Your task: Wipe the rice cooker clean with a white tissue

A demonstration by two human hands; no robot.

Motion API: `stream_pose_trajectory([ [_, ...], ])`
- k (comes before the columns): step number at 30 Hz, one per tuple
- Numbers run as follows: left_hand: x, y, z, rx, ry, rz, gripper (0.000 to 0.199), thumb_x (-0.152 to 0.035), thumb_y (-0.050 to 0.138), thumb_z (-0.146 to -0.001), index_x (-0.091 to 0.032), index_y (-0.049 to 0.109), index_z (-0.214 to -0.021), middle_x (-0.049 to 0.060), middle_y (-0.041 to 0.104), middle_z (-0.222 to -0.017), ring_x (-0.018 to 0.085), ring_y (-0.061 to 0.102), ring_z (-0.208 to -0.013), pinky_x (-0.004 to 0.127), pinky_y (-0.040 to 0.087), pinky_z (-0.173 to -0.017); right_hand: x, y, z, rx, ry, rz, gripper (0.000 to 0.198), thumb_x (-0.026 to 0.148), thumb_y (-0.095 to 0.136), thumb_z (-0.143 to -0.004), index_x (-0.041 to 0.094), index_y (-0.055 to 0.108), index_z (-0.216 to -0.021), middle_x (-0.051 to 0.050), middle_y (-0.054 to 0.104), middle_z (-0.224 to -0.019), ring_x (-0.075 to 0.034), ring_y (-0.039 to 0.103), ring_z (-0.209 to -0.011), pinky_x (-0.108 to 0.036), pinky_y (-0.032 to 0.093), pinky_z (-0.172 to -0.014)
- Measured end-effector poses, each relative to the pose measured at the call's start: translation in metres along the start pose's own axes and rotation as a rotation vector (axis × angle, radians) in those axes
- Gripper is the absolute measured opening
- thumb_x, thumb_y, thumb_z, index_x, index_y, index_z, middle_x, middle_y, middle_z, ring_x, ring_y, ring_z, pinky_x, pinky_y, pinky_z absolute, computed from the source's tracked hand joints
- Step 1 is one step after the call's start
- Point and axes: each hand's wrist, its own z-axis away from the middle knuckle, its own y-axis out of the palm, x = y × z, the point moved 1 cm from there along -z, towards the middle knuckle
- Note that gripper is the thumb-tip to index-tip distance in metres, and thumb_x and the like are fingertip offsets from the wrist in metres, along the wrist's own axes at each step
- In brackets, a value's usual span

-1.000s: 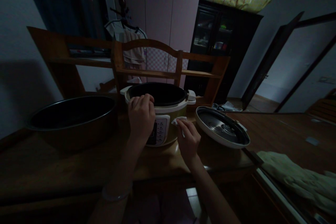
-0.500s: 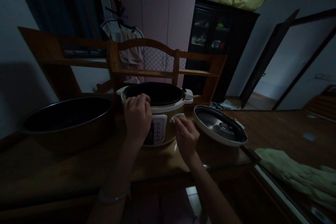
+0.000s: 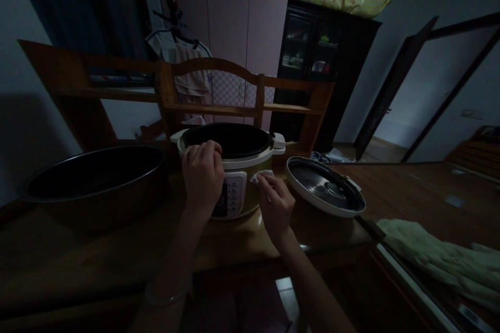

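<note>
An electric cooker (image 3: pixel 253 192) with a pale rim and a button panel stands upright in front of me, its top uncovered and dark inside. My left hand (image 3: pixel 203 171) is closed over the front of its rim, the fingertips hidden behind the edge. Between the closed fingers of my right hand (image 3: pixel 276 205) is a small white tissue (image 3: pixel 258 176), held against the cooker's front, right of the panel. The round lid (image 3: pixel 324 187) lies at the right with its metal inner side up. To the left sits a wide dark pot (image 3: pixel 97 184).
The cooker, pot and lid stand on a wooden desk (image 3: pixel 234 247) with a raised wooden shelf (image 3: pixel 219 109) behind. Pale green cloth (image 3: pixel 429 250) lies at the right, beyond the desk's edge. Farther back are a dark cabinet (image 3: pixel 328 73) and a doorway.
The whole view has shifted slightly, so things sit a little farther left. Both hands keep nearly the same places on the cooker, and the tissue stays in my right hand.
</note>
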Motion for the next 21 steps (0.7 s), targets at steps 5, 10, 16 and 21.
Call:
stream_pose_trajectory([
  [5,-0.0001,0.0003,0.0006,0.004,-0.001,0.006,0.018,-0.018,0.037,-0.095,-0.024,0.052,-0.087,0.005,0.061,-0.084,0.025,0.055,-0.091,0.041,0.038,-0.094,0.0011,-0.0010,-0.0025,0.000,-0.008,0.009,0.027,0.011,0.057,-0.095,0.026,0.075,-0.110,-0.006,0.075,-0.100,-0.017,0.070,-0.092,-0.030,0.055,-0.083],
  [10,0.0008,0.0006,0.0004,0.008,-0.002,0.001,0.018,-0.018,0.037,-0.095,-0.024,0.052,-0.088,0.004,0.062,-0.084,0.025,0.055,-0.090,0.042,0.037,-0.095,0.0001,-0.0013,-0.0019,0.004,-0.008,0.010,0.028,0.010,0.057,-0.095,0.025,0.074,-0.112,-0.006,0.074,-0.101,-0.017,0.070,-0.094,-0.030,0.055,-0.083],
  [16,0.0018,0.0008,0.0000,0.008,0.006,-0.004,0.018,-0.018,0.037,-0.096,-0.024,0.052,-0.087,0.004,0.063,-0.085,0.025,0.056,-0.089,0.041,0.038,-0.093,0.0001,-0.0022,-0.0056,0.013,-0.017,0.007,0.027,0.010,0.056,-0.095,0.025,0.074,-0.110,-0.006,0.075,-0.101,-0.017,0.070,-0.093,-0.030,0.055,-0.083],
  [21,0.0013,0.0004,0.0004,0.006,0.005,0.006,0.017,-0.018,0.038,-0.095,-0.024,0.052,-0.087,0.004,0.063,-0.085,0.025,0.056,-0.090,0.041,0.038,-0.093,0.0009,-0.0036,-0.0045,0.023,0.003,0.006,0.026,0.012,0.057,-0.096,0.025,0.075,-0.109,-0.006,0.074,-0.099,-0.017,0.070,-0.091,-0.030,0.055,-0.082],
])
